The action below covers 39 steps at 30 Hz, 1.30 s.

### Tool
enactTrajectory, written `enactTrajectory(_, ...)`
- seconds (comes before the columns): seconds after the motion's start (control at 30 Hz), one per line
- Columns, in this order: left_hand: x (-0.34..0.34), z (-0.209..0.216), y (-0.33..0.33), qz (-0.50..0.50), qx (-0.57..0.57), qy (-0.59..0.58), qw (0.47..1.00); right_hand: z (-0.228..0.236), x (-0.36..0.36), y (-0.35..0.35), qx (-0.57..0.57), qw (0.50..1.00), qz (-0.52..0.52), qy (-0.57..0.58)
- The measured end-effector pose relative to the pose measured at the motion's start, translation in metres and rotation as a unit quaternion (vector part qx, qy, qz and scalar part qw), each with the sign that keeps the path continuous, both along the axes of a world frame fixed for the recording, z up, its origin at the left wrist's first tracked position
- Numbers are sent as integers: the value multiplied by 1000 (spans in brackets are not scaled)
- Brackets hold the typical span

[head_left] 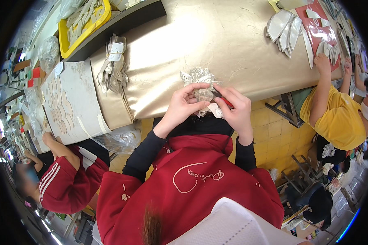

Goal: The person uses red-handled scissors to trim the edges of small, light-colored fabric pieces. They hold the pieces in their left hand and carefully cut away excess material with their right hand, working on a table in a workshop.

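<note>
At the table's near edge, my left hand (pixel 183 104) pinches a small pale, sheer-looking piece (pixel 203 94) between thumb and fingers. My right hand (pixel 236 108) is closed round small thread snips (pixel 228 102) with a red handle and a dark end, its tip close beside that piece. White pieces with small holes (pixel 215 110) show below the fingers; whether they are joined to the held piece I cannot tell. Just beyond my hands lies a loose heap of similar pale cut pieces (pixel 198 75) with holes and stray threads.
A gold-coloured sheet (pixel 159 53) covers the table. Bundled pieces (pixel 115 67) lie to the left, near a yellow tray (pixel 63 38) and a black bar (pixel 131 22). White panels (pixel 285 30) lie at far right. Co-workers in red (pixel 65 183) and yellow (pixel 335 112) sit either side.
</note>
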<state>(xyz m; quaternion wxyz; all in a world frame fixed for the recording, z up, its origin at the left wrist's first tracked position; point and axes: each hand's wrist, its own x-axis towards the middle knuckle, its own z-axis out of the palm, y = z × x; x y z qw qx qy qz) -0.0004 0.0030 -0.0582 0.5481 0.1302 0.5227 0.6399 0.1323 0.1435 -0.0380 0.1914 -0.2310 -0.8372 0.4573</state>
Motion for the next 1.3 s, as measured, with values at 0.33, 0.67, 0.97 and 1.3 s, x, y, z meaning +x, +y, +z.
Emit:
enactTrajectory(0.33,0,0,-1,-1,-23,11,1000,-7,-1,-4,100,995,-7,-15)
enactTrajectory(0.67,-2,1,-2,-9,-31,21,999,-18,1,-7,206,979,2,-8)
enactTrajectory(0.97,-2,1,-2,-6,-13,11,1000,-20,1,-8,190,981,-18,19)
enactTrajectory(1.3,-2,-1,-1,-8,-23,29,999,-15,0,-8,144,989,-20,13)
